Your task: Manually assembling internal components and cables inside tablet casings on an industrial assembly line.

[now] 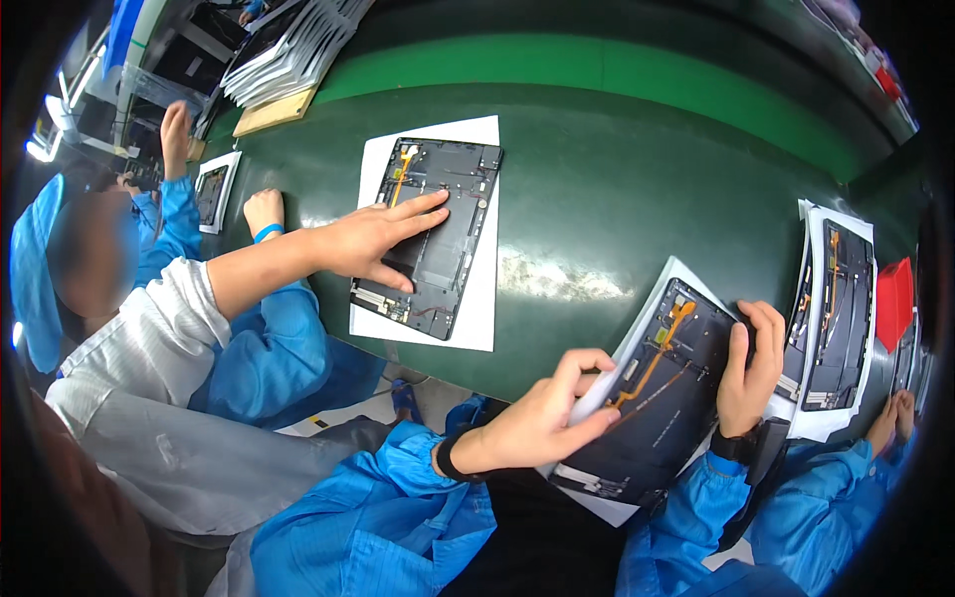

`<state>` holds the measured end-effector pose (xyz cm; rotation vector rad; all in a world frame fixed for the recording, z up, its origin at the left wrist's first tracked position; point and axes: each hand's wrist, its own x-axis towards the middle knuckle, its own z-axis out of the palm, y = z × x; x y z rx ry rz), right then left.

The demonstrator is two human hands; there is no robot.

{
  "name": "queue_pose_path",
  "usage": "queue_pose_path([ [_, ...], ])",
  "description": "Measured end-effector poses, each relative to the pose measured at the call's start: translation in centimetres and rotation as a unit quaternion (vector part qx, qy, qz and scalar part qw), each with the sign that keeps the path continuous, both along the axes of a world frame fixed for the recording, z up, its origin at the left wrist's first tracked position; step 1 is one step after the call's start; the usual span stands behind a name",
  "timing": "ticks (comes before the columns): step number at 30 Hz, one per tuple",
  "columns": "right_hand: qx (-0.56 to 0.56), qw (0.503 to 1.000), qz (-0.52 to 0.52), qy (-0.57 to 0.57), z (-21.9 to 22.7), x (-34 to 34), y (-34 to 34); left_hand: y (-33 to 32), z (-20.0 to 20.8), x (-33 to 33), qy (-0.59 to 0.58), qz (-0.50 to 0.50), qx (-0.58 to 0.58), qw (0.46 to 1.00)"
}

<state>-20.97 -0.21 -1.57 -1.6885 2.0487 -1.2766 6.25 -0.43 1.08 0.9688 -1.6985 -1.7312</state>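
- Gripping the dark rectangular tablet chassis with orange flex cables (665, 393) from both ends, the person tilts it up off the near edge of the surface, at about five o'clock in the view, which looks meant to turn its open inside toward the eyes.
- The left hand (542, 418) closes around the lower left end, thumb and fingers pinching a white paper sheet (597, 393) against the chassis, seemingly so the sheet travels with the part.
- The right hand (751, 368) wraps its fingers over the upper right edge, clamped tight, steadying the tilt.
- At eleven o'clock from it, a second open dark tablet chassis (438, 234) lies flat on its own white sheet, and a neighbouring person's hand (373, 239) presses on it with fingers spread, apparently to keep it from sliding.
- At three o'clock a third open dark chassis (836, 318) rests on paper, with a red plastic bin (895, 298) just beside it.
- The dark green belt-like surface (617, 189) runs across the view, a brighter green strip behind it.
- At eleven o'clock, far back, a stack of flat grey panels (288, 45) sits on a wooden board.
- People in blue smocks sit close along the near side; the room looks like an assembly line.
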Motion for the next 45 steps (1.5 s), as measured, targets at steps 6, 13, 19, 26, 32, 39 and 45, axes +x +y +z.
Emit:
queue_pose_path([
  [6,-0.010,0.999,0.023,-0.022,-0.2,-0.9,0.5,-2.9,0.8,0.5,-0.056,0.014,0.027,0.998],
  [13,-0.093,0.994,0.017,-0.054,-0.9,-1.5,0.9,-4.9,-0.1,1.5,0.015,0.187,0.016,0.982],
  [19,-0.054,0.989,0.006,-0.134,-0.5,-1.6,0.7,-6.0,0.4,3.5,0.024,0.221,0.085,0.971],
  [26,-0.072,0.988,0.038,-0.131,-0.2,-1.6,0.5,-5.5,0.8,6.8,0.040,0.266,0.072,0.960],
  [32,-0.073,0.985,0.047,-0.148,0.0,-1.5,0.7,-6.2,3.0,11.4,0.036,0.333,0.028,0.942],
  [39,-0.067,0.985,0.048,-0.151,0.5,-1.3,1.0,-9.8,2.7,19.2,-0.036,0.362,0.017,0.931],
  [45,-0.057,0.986,0.059,-0.144,1.0,-1.1,0.8,-7.9,3.4,16.9,-0.278,0.474,-0.335,0.765],
])
